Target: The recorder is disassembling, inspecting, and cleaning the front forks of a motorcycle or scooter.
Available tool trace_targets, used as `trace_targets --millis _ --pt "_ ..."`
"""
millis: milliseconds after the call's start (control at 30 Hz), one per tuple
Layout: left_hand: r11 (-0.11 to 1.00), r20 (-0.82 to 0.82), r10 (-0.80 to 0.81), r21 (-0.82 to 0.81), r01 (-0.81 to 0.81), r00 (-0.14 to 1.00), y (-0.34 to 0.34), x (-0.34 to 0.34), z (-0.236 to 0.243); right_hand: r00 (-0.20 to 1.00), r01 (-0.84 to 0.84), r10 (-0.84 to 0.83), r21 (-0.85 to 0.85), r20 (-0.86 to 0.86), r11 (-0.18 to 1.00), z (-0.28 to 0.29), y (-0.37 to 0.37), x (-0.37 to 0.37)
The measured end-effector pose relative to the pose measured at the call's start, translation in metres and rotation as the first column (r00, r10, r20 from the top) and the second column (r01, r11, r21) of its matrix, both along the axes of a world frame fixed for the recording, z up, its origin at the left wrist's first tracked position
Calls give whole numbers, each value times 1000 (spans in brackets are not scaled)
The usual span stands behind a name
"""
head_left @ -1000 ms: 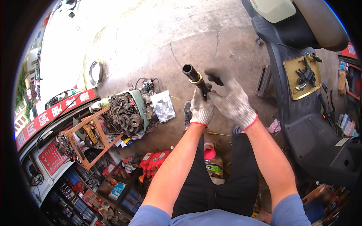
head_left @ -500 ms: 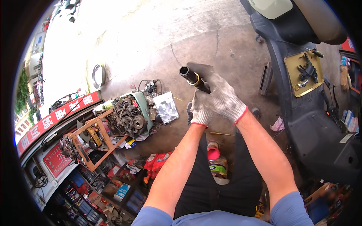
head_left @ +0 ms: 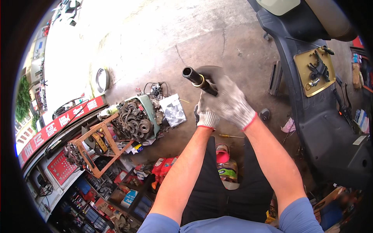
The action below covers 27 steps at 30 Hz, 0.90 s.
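A black hollow metal tube (head_left: 192, 74) with a brass-coloured ring round it is held up in front of me, its open end tilted far and left. Both hands wear whitish knit work gloves with red cuffs and dark finger coating. My right hand (head_left: 230, 99) is closed about the tube's near part; its fingers are smeared by motion. Beneath and left of it, my left hand (head_left: 208, 112) closes on the same tube, most of its fingers hidden behind the right glove.
A scooter (head_left: 307, 112) stands at the right, with a gold tray (head_left: 328, 86) of parts on its footboard. Greasy parts (head_left: 134, 122) and a wooden frame (head_left: 104, 167) lie at the left. A screwdriver (head_left: 231, 136) lies on the floor by my legs, near a plastic bottle (head_left: 227, 171).
The tube's open end has shifted slightly left and far. Both hands keep hold of it, and the right fingers are blurred in both frames.
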State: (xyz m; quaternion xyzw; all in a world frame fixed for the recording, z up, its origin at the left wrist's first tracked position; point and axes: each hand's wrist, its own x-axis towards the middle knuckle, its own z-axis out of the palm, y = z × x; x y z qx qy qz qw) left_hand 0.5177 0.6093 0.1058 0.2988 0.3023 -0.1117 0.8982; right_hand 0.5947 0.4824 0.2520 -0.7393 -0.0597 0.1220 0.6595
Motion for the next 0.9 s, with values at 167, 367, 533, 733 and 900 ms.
trace_targets --millis 167,367,533,733,900 --pt "522 -106 -407 789 326 907 -30 18 34 995 89 -92 -119 -26 989 -4 -22 -17" --pt "754 21 -304 616 227 953 8 6 -25 1000 -15 15 -10 2 1000 0 8 9" --pt "932 -76 -99 342 119 992 -9 15 15 995 97 -99 -80 -22 992 -2 -13 -22" --pt "969 81 44 238 -62 996 6 17 -12 996 3 3 -77 85 997 -7 17 24" --pt "862 -10 -140 491 127 990 -5 1 -8 991 125 -124 -9 57 992 -3 -4 -6"
